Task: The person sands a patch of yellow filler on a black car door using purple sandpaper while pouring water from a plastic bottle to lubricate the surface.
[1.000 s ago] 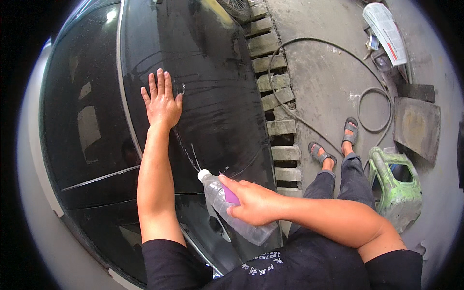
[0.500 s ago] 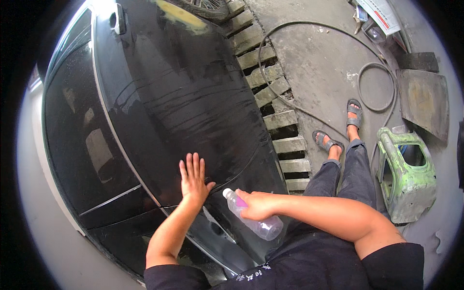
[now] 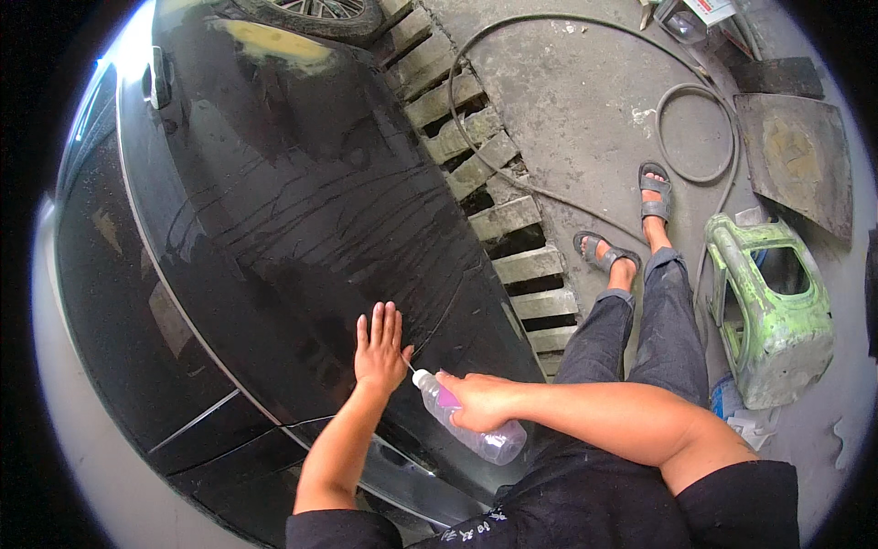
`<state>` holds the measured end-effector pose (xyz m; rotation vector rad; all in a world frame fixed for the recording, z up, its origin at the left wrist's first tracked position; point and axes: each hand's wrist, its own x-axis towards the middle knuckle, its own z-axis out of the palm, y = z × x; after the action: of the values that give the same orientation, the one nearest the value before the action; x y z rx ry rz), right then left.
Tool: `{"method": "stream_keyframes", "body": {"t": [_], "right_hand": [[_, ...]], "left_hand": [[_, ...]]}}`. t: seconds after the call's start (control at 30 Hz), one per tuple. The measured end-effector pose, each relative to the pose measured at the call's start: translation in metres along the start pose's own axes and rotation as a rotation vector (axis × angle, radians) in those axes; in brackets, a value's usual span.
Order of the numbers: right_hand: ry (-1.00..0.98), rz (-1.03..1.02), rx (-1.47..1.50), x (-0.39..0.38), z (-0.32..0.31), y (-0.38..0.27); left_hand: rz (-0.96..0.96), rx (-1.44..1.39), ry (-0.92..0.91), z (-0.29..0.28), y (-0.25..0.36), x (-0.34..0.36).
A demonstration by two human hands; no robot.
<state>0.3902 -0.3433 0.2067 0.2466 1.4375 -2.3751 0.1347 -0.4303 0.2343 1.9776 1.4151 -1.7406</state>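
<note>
Fingers stretched out, my left hand [image 3: 380, 350] lies flat against the dark car door [image 3: 302, 247], which is marked with wet-looking streaks. Just to its right, my right hand [image 3: 480, 401] is wrapped around a clear plastic bottle [image 3: 498, 444] with a white cap and a purple label. The bottle is tilted, its cap pointing at the door close to my left thumb. A thin pale streak shows between cap and thumb, perhaps liquid. A yellowish filler patch [image 3: 279, 46] marks the panel near the wheel.
A slatted floor grating [image 3: 508, 220] runs beside the car. On the concrete, a hose [image 3: 558, 23] loops past my sandalled feet [image 3: 608, 252]. To the right stand a green-and-grey shell-like part [image 3: 777, 352] and a flat worn panel [image 3: 796, 160]. A wheel [image 3: 320, 14] is at the top.
My left hand has slid slightly right along the door, closer to the bottle cap. A thin streak now shows at the cap. The whole view has shifted a little.
</note>
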Motion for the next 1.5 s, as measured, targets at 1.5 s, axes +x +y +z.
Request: {"method": "stream_keyframes", "body": {"t": [1.5], "right_hand": [[0.182,0.109,0.215,0.070,-0.110,0.194]], "left_hand": [[-0.049,0.227,-0.120,0.040,0.065,0.341]]}}
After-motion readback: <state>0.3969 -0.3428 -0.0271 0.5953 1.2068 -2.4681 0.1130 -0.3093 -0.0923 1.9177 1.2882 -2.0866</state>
